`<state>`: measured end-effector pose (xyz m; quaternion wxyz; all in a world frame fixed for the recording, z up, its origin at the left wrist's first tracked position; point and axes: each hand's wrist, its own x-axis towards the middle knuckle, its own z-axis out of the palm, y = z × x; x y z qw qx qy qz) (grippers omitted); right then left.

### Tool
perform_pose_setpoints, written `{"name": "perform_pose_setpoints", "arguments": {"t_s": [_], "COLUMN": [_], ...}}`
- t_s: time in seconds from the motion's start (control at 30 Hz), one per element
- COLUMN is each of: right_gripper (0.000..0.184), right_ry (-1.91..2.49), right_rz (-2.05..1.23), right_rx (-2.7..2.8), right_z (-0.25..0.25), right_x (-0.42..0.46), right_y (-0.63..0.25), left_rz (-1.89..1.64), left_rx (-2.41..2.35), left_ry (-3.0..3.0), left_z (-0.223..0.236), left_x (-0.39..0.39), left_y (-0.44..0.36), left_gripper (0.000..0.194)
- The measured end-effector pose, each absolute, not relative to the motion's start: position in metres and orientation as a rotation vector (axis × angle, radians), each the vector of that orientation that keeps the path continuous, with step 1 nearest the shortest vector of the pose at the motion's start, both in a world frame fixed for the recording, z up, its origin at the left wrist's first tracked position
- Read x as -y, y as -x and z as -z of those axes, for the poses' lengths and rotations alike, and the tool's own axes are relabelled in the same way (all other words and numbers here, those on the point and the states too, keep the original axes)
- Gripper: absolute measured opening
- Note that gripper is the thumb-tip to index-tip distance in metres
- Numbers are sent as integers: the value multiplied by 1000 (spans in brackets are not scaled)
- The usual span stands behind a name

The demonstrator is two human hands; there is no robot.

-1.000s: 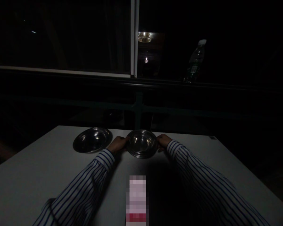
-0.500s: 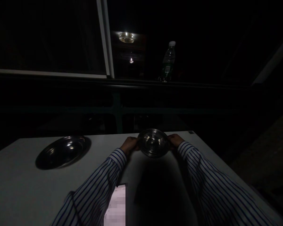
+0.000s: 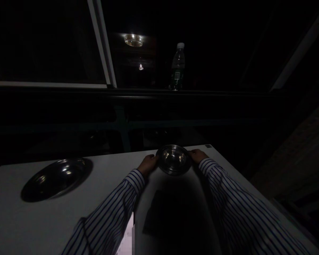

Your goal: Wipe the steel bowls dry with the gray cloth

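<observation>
the shallow metal bowl [image 3: 174,160] is near the far edge of the white counter [image 3: 106,177], between the two hands; in this dim light i cannot tell whether its base touches the surface or is raised a little. the left hand [image 3: 148,164] holds it at the left side of the rim and the right hand [image 3: 198,155] at the right side, each closed narrowly on the edge, though the fingers underneath are hidden.

by its shine and thin look, it is probably steel: light, stiff and unlikely to break, though a hard knock could dent it. the polished surface may well be slippery, more so if wet or greasy. the flared rim seems the best place to take hold, at opposite points, thumbs above and fingers below, so that it stays level. a one-sided hold would let it tip more easily.

the wider metal dish [image 3: 54,179] is well apart to the left, untouched. a plastic bottle [image 3: 178,69] stands beyond the counter.
</observation>
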<state>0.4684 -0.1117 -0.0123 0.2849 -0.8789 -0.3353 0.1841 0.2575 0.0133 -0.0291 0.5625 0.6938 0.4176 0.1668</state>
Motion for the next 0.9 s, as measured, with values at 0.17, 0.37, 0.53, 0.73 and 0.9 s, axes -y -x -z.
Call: {"name": "perform_pose_setpoints", "arguments": {"t_s": [0.17, 0.37, 0.53, 0.73, 0.9], "right_gripper": [28, 44, 64, 33, 22], "right_ry": [2291, 1981, 2121, 2157, 2113], "right_rz": [-244, -616, -655, -794, -852], "right_rx": [1151, 1845, 1908, 1765, 1610], "right_z": [-9, 18, 49, 48, 35], "right_x": [131, 146, 139, 145, 169], "right_y": [-435, -360, -331, -325, -332], "left_rz": [-323, 40, 98, 83, -104], "left_rx": [-948, -774, -812, -735, -720], "left_ry": [-1846, -2328, -2521, -2390, -2282], "left_z": [18, 11, 19, 25, 25], "left_x": [3, 52, 73, 72, 74], "left_y": [-208, -155, -148, -151, -163], "left_gripper": [34, 39, 32, 9, 23]}}
